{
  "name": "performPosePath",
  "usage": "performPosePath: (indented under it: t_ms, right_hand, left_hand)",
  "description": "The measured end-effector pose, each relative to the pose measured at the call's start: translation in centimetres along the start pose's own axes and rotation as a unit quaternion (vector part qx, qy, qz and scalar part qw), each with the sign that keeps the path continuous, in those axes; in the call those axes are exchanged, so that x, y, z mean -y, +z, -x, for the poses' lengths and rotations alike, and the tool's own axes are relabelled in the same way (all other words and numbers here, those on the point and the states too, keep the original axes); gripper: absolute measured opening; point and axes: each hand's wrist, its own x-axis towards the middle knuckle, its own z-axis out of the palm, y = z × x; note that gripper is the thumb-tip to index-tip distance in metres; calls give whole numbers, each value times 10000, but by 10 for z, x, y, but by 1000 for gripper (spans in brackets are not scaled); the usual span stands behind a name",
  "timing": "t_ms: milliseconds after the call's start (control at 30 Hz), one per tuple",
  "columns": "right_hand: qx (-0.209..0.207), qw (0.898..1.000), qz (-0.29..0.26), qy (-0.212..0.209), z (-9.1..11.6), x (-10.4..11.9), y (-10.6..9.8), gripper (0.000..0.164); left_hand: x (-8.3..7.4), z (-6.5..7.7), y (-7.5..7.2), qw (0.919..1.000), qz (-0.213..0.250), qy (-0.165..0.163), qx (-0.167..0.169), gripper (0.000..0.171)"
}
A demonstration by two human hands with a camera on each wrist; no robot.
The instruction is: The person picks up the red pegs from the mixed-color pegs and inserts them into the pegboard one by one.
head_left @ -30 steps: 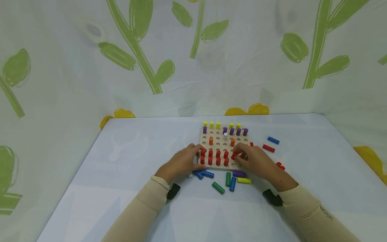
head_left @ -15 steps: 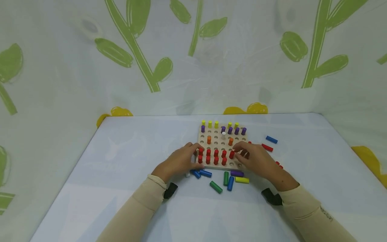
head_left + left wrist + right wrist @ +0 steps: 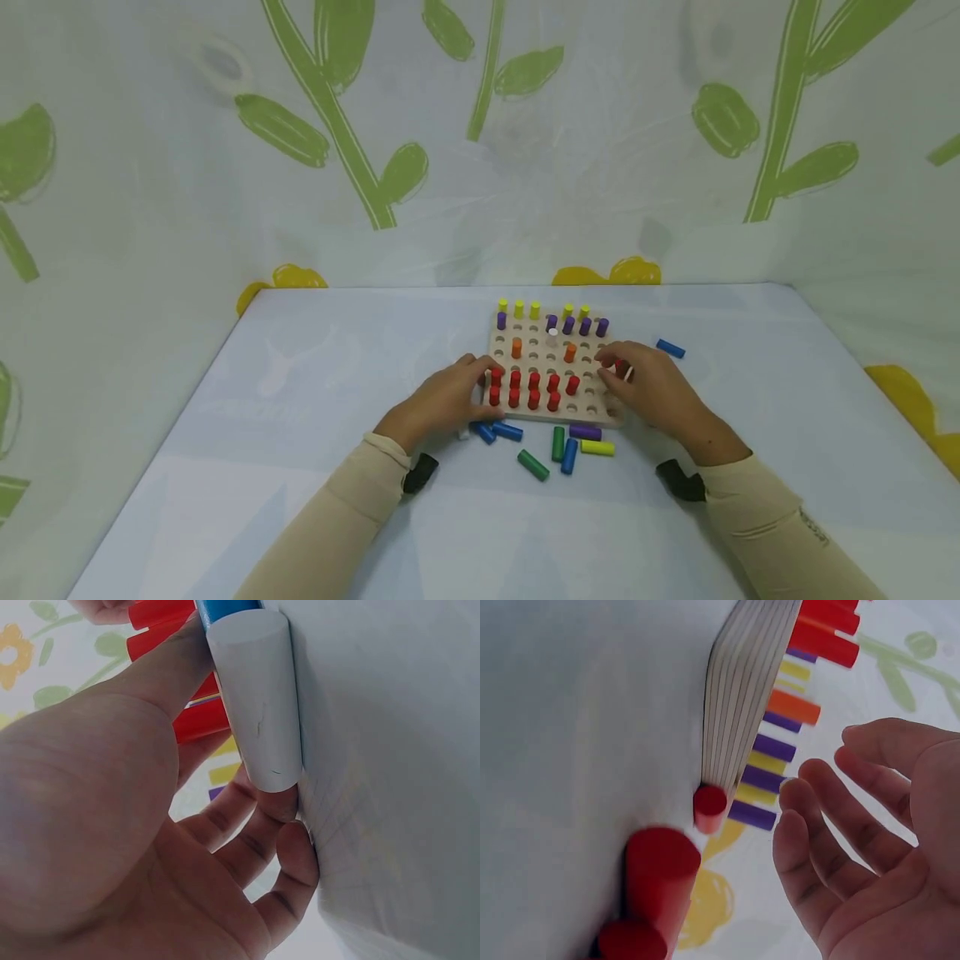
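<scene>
A wooden pegboard (image 3: 581, 414) lies on the table. Two front rows hold red pegs (image 3: 534, 400); farther back stand orange, white, purple and yellow pegs (image 3: 519, 309). My left hand (image 3: 442, 404) grips the board's front left corner, thumb toward the front edge and fingers along the left side. A white peg (image 3: 259, 705) lies beneath that hand in the left wrist view. At the board's right edge my right hand (image 3: 656, 392) hovers, fingers loosely bent with nothing between them. Beside the board, a red peg (image 3: 709, 810) lies near that hand, partly hidden in the head view.
Loose green pegs (image 3: 533, 465), blue pegs (image 3: 507, 431), a purple peg (image 3: 585, 432) and a yellow peg (image 3: 597, 448) lie in front of the board. Another blue peg (image 3: 671, 348) lies to its right. More red pegs (image 3: 660, 877) lie on the table near my right hand.
My right hand has let go of a red peg, which now stands in the board's second row from the front, and has moved right. My left hand keeps its hold on the corner.
</scene>
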Motion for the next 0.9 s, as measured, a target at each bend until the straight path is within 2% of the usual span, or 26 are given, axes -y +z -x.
performPosePath:
  t_ms: [200,433,700,900]
  right_hand:
    - [-205,9998,50,29,-2,-9,-7,24]
    - [-123,9992,90,376,-3,-20,-14,26]
    - [366,9968,108,708,-5,-29,-12,33]
    - [673,9950,163,723,-7,-33,-8,42]
  left_hand:
    - [2,-1,0,10000,19,22,-34,72]
    - [3,-3,1,10000,-33,31,7,71]
    - [3,-2,1,9999,36,-73,67,73]
    - [4,-3,3,9999,37,-112,38,72]
